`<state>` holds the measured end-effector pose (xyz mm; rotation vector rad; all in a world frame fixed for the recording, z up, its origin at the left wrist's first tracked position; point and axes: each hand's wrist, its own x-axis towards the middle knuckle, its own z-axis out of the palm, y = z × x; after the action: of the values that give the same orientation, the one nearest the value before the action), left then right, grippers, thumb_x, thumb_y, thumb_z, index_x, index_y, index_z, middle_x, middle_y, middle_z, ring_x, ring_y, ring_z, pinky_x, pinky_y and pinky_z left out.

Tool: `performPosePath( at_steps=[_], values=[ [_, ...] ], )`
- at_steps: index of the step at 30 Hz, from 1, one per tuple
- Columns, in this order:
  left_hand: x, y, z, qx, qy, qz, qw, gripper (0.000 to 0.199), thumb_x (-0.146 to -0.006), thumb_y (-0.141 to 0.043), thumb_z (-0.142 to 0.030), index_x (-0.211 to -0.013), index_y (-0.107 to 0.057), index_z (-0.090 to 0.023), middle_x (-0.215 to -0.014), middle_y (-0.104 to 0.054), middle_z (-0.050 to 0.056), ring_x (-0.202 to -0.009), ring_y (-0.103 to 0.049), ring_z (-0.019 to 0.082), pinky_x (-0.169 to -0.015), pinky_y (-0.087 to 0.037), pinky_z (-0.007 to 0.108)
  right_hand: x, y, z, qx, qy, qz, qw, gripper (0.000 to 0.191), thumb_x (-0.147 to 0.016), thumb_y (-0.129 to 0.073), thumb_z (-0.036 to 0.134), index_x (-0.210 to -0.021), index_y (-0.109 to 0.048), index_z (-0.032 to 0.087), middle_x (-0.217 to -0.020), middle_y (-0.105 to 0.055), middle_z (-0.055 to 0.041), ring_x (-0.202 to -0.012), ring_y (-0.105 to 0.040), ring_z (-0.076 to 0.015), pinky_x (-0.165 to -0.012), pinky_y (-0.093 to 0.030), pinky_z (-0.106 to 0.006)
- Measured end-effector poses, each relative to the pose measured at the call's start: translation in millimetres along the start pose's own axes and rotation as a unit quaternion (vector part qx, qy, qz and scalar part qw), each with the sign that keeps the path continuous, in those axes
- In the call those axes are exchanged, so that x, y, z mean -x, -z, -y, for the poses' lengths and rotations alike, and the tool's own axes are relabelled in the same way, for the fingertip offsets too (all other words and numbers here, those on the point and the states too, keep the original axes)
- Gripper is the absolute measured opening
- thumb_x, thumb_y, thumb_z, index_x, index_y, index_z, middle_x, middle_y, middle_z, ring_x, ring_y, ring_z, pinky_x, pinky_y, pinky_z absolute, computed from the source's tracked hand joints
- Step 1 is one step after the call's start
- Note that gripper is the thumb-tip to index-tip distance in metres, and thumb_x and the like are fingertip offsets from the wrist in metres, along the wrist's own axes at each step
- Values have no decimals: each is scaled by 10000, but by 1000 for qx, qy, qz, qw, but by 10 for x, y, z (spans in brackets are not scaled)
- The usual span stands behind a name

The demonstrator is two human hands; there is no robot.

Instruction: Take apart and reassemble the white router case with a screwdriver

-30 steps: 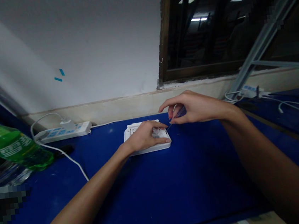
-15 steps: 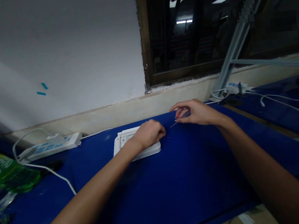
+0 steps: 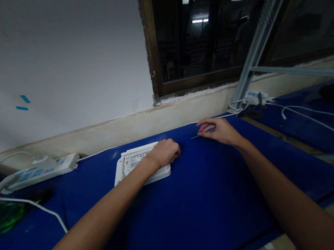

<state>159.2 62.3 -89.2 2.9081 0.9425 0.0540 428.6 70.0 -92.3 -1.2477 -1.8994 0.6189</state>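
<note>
My left hand (image 3: pixel 166 152) is closed, its fingertips pinched down at the blue tabletop beside some tiny bits (image 3: pixel 181 156), perhaps screws. What it grips, if anything, is too small to name. Under the left wrist lies a white plastic device (image 3: pixel 123 166), flat, with a pale label and recessed inner parts showing; hand and forearm cover part of it. Further right, my right hand (image 3: pixel 218 130) is shut on a thin screwdriver (image 3: pixel 195 137). Its slim metal shaft points left, just above the table, and the fingers hide most of the handle.
A white power strip (image 3: pixel 51 170) with a plug and cable lies at the left. Behind the table runs a wall with a dark window (image 3: pixel 196 38). A metal frame (image 3: pixel 255 60) rises at the right, by another power strip (image 3: pixel 255 98) and loose white cables.
The camera view has turned a little to the right. My left fingertips have moved slightly nearer me, down to the tiny bits. The screwdriver stays in my right hand, its shaft lying flatter.
</note>
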Motion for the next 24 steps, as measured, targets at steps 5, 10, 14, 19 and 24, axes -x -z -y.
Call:
performPosePath(
  at_steps=[5, 10, 14, 19, 24],
  values=[
    [151, 64, 12, 36, 10, -28, 999, 210, -911, -559, -161, -1001, -746, -194, -1005, -736, 71, -966, -677, 222, -868, -495, 316, 20, -98, 15, -112, -45, -22, 992, 452, -665, -834, 409, -1015, -715, 151, -855, -748, -83, -755, -735, -234, -767, -610, -407],
    [659, 390, 118, 73, 78, -76, 991, 353, -980, -508, -383, -1264, -634, -216, -1247, -657, 89, -1149, -603, 230, -1007, -454, 337, 38, -272, 84, -286, -99, -28, 953, 438, -611, -890, 366, -970, -723, 178, -873, -748, -68, -826, -734, -251, -752, -629, -419],
    [1245, 599, 282, 122, 153, 1, 981, 767, -803, -703, -565, -1474, -396, -352, -1503, -453, 67, -1349, -449, 286, -1106, -388, 420, 66, -387, 209, -347, -89, -3, 934, 418, -632, -884, 308, -1008, -729, 211, -977, -757, -71, -940, -727, -256, -883, -593, -443],
    [1671, 551, 398, 150, 284, 105, 941, 1111, -545, -884, -484, -1491, -302, -461, -1605, -280, 70, -1432, -316, 410, -1093, -365, 573, 93, -475, 392, -370, -82, 31, 925, 351, -690, -848, 287, -1013, -719, 237, -1019, -760, -59, -993, -725, -253, -971, -543, -451],
    [1713, 418, 336, 146, 295, 61, 942, 1014, -610, -830, -562, -1488, -341, -427, -1561, -332, 92, -1345, -452, 361, -1096, -394, 481, 95, -537, 458, -392, -116, 24, 912, 317, -703, -838, 318, -984, -717, 236, -1017, -757, -67, -949, -740, -277, -974, -544, -493]
  ],
)
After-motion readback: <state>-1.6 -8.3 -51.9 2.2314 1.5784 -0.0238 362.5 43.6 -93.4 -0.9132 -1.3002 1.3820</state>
